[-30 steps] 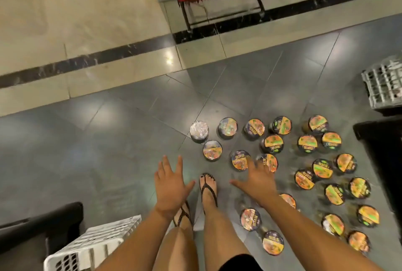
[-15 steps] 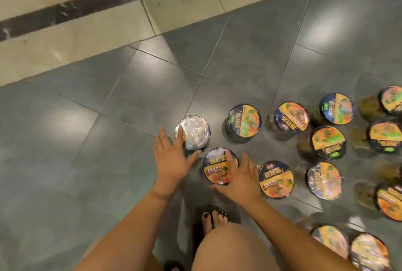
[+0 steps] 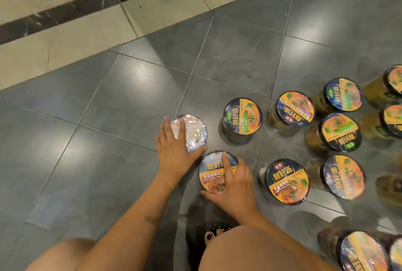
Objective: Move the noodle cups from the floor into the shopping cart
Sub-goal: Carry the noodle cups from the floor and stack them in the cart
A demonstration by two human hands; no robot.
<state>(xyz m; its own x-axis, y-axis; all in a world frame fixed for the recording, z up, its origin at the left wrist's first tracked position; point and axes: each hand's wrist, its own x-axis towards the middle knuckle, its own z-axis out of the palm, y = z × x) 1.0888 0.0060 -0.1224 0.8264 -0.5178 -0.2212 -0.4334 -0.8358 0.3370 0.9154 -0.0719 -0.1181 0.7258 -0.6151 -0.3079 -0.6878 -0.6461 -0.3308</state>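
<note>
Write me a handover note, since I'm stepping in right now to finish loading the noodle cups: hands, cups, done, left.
Left hand: laid flat on the glare-washed cup, not yet closed around it.
Right hand: fingers spread over the lid of the nearest cup, no lift yet.
Cups: all those in view stand upright on the grey floor tiles, clustered to the right, such as the blue-lidded cup just beyond the hands.
Done: nothing visibly loaded; the shopping cart is out of view.
Left: grip these two cups, carry them to the cart, then work through the rest.
</note>
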